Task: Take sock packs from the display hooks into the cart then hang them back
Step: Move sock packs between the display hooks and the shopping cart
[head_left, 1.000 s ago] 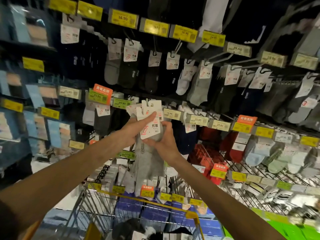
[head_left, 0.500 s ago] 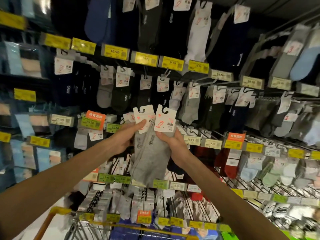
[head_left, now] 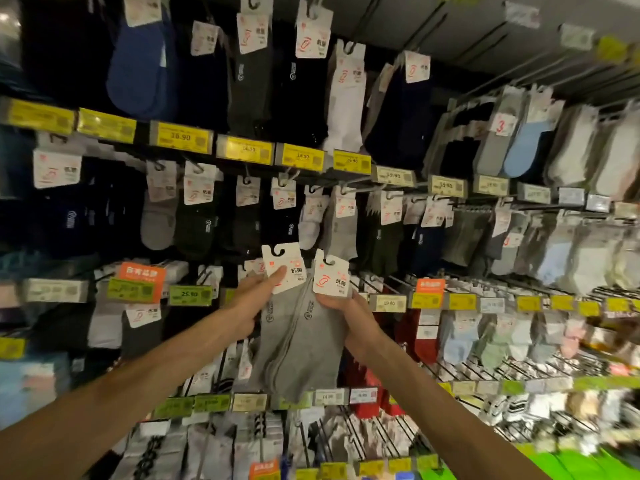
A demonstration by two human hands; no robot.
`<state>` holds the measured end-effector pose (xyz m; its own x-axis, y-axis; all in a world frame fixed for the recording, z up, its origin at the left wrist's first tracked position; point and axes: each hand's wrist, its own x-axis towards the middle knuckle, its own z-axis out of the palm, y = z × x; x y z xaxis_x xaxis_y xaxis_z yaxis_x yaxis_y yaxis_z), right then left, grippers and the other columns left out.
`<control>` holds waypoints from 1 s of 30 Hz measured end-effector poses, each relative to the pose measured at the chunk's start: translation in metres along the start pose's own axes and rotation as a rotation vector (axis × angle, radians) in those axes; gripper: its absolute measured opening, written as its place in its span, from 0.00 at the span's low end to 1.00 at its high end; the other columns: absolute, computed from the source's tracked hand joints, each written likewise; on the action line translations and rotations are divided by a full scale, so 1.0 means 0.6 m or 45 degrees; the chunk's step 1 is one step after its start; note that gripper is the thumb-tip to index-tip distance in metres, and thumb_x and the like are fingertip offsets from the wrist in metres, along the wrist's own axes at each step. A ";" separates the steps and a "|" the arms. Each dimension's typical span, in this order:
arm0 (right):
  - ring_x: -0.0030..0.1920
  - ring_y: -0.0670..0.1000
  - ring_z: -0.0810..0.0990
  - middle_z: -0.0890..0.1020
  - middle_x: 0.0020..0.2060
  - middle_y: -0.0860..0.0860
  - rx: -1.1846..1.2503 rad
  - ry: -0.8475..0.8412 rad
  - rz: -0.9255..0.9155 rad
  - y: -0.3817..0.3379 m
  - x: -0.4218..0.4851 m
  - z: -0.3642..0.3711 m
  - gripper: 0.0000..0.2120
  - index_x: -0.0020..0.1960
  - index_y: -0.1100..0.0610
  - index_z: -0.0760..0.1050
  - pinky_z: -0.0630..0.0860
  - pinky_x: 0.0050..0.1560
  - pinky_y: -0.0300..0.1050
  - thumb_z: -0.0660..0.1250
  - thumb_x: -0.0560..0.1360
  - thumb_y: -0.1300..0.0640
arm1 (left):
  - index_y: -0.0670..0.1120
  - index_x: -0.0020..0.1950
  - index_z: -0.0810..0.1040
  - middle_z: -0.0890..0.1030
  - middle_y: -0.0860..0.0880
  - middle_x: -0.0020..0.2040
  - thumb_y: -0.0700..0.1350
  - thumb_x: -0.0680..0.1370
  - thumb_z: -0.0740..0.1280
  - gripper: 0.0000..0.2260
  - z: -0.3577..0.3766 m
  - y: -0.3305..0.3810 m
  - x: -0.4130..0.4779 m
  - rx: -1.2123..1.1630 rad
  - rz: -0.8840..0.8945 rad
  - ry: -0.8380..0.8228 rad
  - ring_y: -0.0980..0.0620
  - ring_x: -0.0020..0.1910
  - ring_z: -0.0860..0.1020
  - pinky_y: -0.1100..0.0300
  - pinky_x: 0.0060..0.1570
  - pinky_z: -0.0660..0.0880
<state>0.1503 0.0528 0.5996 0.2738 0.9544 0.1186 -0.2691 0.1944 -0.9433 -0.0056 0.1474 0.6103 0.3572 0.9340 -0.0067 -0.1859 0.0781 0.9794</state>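
**Two grey sock packs held up at the rack**

The left hand (head_left: 258, 292) pinches the white header card of the left sock pack (head_left: 277, 341), thumb pressed on the card's face and fingers curled behind it. The right hand (head_left: 349, 311) grips the right sock pack (head_left: 322, 344) just under its card. Both packs are flat, soft grey knit ankle socks, each topped by a stiff white card with a red foot logo and a hook-shaped cut-out. They hang side by side, touching, in front of the display hooks (head_left: 360, 187) — thin metal prongs carrying rows of similar packs above glossy yellow price labels (head_left: 180, 136). A second ago the two cards overlapped as one bundle; now they are fanned apart — and the view sits higher on the rack.
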 end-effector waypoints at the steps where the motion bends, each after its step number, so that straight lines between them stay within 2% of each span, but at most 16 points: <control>1: 0.56 0.56 0.82 0.83 0.56 0.55 -0.020 0.006 -0.017 -0.003 -0.002 -0.005 0.24 0.64 0.57 0.76 0.79 0.51 0.49 0.72 0.69 0.66 | 0.46 0.58 0.81 0.86 0.47 0.50 0.52 0.75 0.73 0.15 0.008 -0.005 0.002 -0.013 0.000 -0.040 0.47 0.49 0.85 0.53 0.47 0.81; 3: 0.56 0.57 0.82 0.84 0.55 0.56 -0.048 0.043 -0.042 -0.008 -0.006 -0.015 0.22 0.63 0.58 0.77 0.80 0.50 0.49 0.72 0.70 0.67 | 0.46 0.59 0.79 0.86 0.48 0.51 0.52 0.73 0.76 0.18 0.027 -0.017 0.008 -0.030 -0.007 -0.083 0.48 0.48 0.85 0.52 0.46 0.82; 6: 0.55 0.57 0.83 0.84 0.55 0.56 -0.065 0.092 -0.052 -0.014 -0.006 -0.038 0.20 0.63 0.60 0.76 0.80 0.46 0.47 0.70 0.72 0.69 | 0.46 0.56 0.81 0.86 0.48 0.48 0.50 0.71 0.77 0.17 0.059 -0.028 0.016 -0.086 -0.029 -0.092 0.47 0.47 0.85 0.51 0.47 0.81; 12: 0.56 0.54 0.82 0.83 0.56 0.53 -0.123 0.074 -0.054 -0.023 0.005 -0.074 0.23 0.66 0.57 0.74 0.80 0.52 0.48 0.71 0.72 0.66 | 0.46 0.57 0.82 0.86 0.47 0.48 0.50 0.71 0.77 0.17 0.092 -0.033 0.033 -0.087 -0.016 -0.061 0.47 0.46 0.85 0.49 0.49 0.82; 18: 0.55 0.53 0.83 0.84 0.56 0.52 -0.076 0.009 -0.015 -0.038 0.044 -0.109 0.24 0.66 0.55 0.72 0.79 0.52 0.49 0.71 0.72 0.66 | 0.45 0.57 0.82 0.87 0.47 0.47 0.48 0.73 0.76 0.15 0.124 -0.015 0.042 -0.121 -0.023 -0.043 0.48 0.43 0.85 0.58 0.35 0.80; 23: 0.57 0.55 0.82 0.82 0.57 0.55 0.022 -0.041 0.052 -0.063 0.093 -0.141 0.26 0.67 0.55 0.69 0.79 0.52 0.51 0.70 0.71 0.55 | 0.45 0.61 0.80 0.86 0.46 0.51 0.47 0.72 0.77 0.20 0.160 0.004 0.075 -0.103 0.005 0.008 0.46 0.49 0.85 0.52 0.46 0.82; 25: 0.54 0.53 0.83 0.84 0.55 0.54 0.055 -0.039 0.054 -0.074 0.109 -0.156 0.21 0.65 0.54 0.72 0.79 0.50 0.49 0.71 0.74 0.52 | 0.45 0.62 0.80 0.86 0.46 0.52 0.48 0.71 0.78 0.21 0.181 0.009 0.088 -0.078 0.024 0.016 0.46 0.50 0.85 0.50 0.49 0.82; 27: 0.53 0.52 0.84 0.85 0.53 0.52 0.074 -0.039 0.029 -0.082 0.124 -0.175 0.16 0.63 0.53 0.75 0.80 0.50 0.49 0.69 0.76 0.52 | 0.44 0.61 0.80 0.86 0.46 0.52 0.48 0.72 0.77 0.20 0.205 0.013 0.097 -0.030 0.066 0.034 0.47 0.50 0.84 0.52 0.48 0.82; 30: 0.55 0.53 0.83 0.84 0.55 0.53 0.068 -0.042 -0.014 -0.090 0.144 -0.212 0.16 0.63 0.55 0.75 0.80 0.53 0.51 0.69 0.77 0.54 | 0.45 0.58 0.81 0.86 0.47 0.51 0.47 0.74 0.75 0.14 0.245 0.022 0.104 0.061 0.141 0.050 0.50 0.47 0.85 0.59 0.41 0.81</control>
<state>0.3058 0.0959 0.6216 0.2466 0.9590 0.1399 -0.3151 0.2158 -0.9242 0.1485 0.1553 0.6526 0.3004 0.9491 0.0949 -0.1781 -0.0420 0.9831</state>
